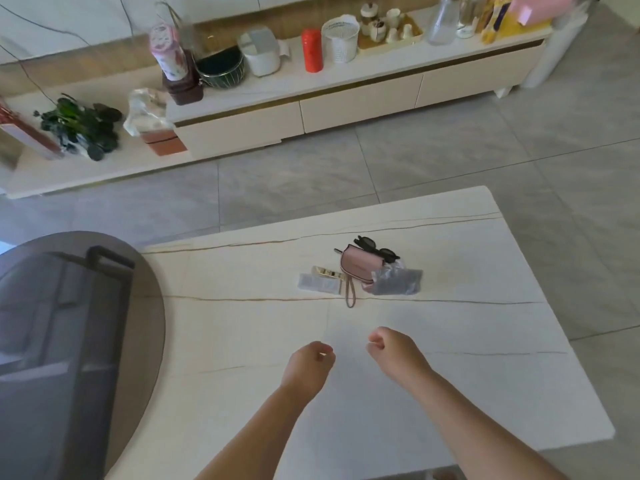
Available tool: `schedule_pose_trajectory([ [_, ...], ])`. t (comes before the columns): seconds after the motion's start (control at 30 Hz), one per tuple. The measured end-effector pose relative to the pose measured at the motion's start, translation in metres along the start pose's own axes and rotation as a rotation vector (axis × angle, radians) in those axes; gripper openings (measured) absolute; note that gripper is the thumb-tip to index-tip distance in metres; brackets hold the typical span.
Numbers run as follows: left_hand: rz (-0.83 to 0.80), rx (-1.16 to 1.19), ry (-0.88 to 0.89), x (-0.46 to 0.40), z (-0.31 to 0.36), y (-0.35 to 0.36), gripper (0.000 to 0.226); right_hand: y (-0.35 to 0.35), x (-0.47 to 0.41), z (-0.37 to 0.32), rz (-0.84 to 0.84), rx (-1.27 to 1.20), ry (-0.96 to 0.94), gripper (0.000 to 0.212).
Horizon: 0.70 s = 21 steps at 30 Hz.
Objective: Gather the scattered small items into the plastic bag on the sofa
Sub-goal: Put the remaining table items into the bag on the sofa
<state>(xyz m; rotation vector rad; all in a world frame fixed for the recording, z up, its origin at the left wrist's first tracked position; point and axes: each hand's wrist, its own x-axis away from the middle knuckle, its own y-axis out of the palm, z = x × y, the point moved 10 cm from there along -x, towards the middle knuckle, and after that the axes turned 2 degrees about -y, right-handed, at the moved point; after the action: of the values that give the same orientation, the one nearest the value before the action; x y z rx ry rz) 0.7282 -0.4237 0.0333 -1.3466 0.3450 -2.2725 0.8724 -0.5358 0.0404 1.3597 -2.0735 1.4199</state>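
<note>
The big white worktop fills the middle of the view. A round dark glass table sits on its left side, at about 9 o'clock. The sofa and the plastic bag for the job are not in view, so I cannot tell where they are.

The little things lie in one bunch on the worktop, at about 12 o'clock from the hands. The pink pouch is the biggest, and its strap hangs toward the person. A clear packet with something grey inside touches the pouch at 3 o'clock. A flat clear packet lies at 9 o'clock of the pouch, with a small gold thing on its far edge. Black sunglasses rest against the far side of the pouch.

It looks like the picking up has not started. Next, a hand should reach forward, open its fingers and take one thing, maybe the pouch.

The left hand and the right hand float over the worktop, near each other and well short of the bunch. The fingers of both hands are curled in, like loose fists. They hold nothing and touch nothing.
</note>
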Motion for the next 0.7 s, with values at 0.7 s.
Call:
schedule_pose_trajectory([
  [0.7, 0.338, -0.729, 0.319, -0.284, 0.023, -0.014, 0.059, 0.091, -0.239, 0.024, 0.162, 0.046, -0.083, 0.027],
])
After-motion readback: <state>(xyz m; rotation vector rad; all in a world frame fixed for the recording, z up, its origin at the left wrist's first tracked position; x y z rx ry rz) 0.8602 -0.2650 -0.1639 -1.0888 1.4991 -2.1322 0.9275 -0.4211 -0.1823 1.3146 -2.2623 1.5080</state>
